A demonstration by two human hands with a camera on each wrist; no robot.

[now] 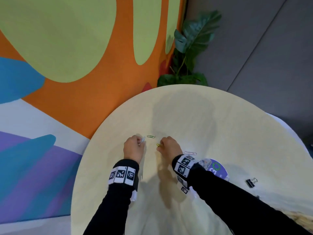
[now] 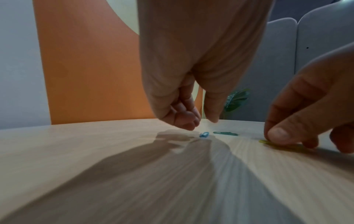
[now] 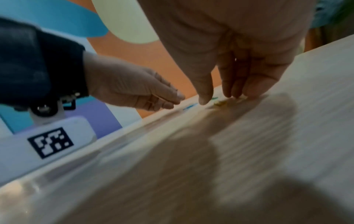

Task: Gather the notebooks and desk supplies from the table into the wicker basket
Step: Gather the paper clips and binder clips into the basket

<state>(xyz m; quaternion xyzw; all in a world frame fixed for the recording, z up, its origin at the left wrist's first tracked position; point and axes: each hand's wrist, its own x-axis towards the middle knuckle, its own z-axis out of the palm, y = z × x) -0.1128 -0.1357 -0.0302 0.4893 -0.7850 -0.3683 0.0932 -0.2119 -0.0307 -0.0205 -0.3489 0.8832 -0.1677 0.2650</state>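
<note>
Head view: both hands are lowered onto the round pale counter (image 1: 220, 133). The left hand (image 1: 133, 147) is curled, its grip narrow just above a blue paper clip (image 2: 204, 134), which seems to lie untouched on the wood. The right hand (image 1: 169, 145) has its fingertips (image 2: 277, 134) pressed on a yellow paper clip (image 2: 268, 142). A green paper clip (image 1: 151, 136) lies between them. A pink paper clip (image 1: 190, 153), a tape roll (image 1: 217, 168) and a black binder clip (image 1: 251, 182) lie further right.

Blue (image 2: 204, 134), green (image 1: 151, 136), yellow (image 1: 158, 145) and pink paperclips (image 1: 190, 153) lie on the pale wood-grain table (image 1: 220, 133).
</note>
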